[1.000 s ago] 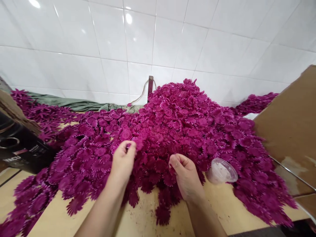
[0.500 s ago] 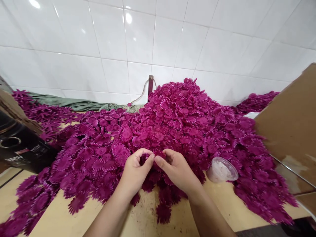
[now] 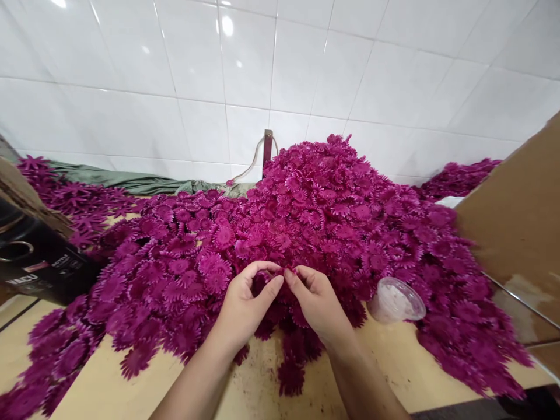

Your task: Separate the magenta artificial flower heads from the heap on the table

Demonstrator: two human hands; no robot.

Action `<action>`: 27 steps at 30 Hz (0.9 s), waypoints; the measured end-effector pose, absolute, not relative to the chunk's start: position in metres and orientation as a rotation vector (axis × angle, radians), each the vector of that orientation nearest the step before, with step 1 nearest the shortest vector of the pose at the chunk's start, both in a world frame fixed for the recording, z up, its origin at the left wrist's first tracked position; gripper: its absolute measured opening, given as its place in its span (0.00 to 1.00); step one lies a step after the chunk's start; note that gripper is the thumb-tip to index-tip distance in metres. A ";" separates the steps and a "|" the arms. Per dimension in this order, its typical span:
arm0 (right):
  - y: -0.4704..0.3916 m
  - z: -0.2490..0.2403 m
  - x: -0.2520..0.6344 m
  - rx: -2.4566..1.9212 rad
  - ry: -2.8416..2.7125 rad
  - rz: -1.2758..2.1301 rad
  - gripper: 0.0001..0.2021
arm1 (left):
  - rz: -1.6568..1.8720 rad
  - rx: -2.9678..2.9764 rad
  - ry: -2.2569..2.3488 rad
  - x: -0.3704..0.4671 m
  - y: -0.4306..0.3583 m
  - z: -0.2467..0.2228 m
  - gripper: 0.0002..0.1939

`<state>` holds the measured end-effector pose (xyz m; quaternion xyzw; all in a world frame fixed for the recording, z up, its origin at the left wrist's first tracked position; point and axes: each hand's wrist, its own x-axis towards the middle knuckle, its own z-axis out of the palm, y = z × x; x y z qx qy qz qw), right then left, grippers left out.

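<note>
We see a mound of magenta, fringe-edged, disc-shaped flower pieces (image 3: 321, 192), matte and layered, spread over a pale yellow, stained tabletop (image 3: 262, 385). Our left hand (image 3: 247, 300) and right hand (image 3: 317, 300) meet at the fingertips before it, both pinching a small magenta piece (image 3: 291, 270) mostly hidden by our fingers. Just beside the mound, right of our hands, sits a clear round plastic tub (image 3: 396, 300) with whitish contents; a brown cardboard panel (image 3: 516, 216) and a black printed box (image 3: 41, 256) flank the mound. A second ago our hands were apart.
</note>
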<state>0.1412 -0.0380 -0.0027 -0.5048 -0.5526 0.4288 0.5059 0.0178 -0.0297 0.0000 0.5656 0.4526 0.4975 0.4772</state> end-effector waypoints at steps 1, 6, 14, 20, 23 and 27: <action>-0.037 -0.004 0.140 -1.219 -1.313 1.025 0.16 | 1.191 1.383 1.082 0.018 -0.029 0.000 0.09; -0.033 -0.009 0.138 -1.197 -1.283 1.058 0.18 | 1.111 1.336 1.035 0.021 -0.030 -0.002 0.09; -0.032 -0.012 0.138 -1.087 -1.176 1.297 0.17 | 1.239 1.183 1.024 0.020 -0.026 -0.001 0.06; -0.034 -0.010 0.163 -1.045 -1.173 1.301 0.12 | 1.397 0.915 1.136 0.006 -0.014 0.002 0.11; -0.025 -0.006 0.179 -1.202 -1.310 1.060 0.11 | 1.197 1.087 1.157 0.007 -0.018 0.005 0.22; -0.011 -0.007 0.192 -1.528 -1.461 0.474 0.13 | 1.044 1.164 1.082 0.011 -0.025 0.007 0.25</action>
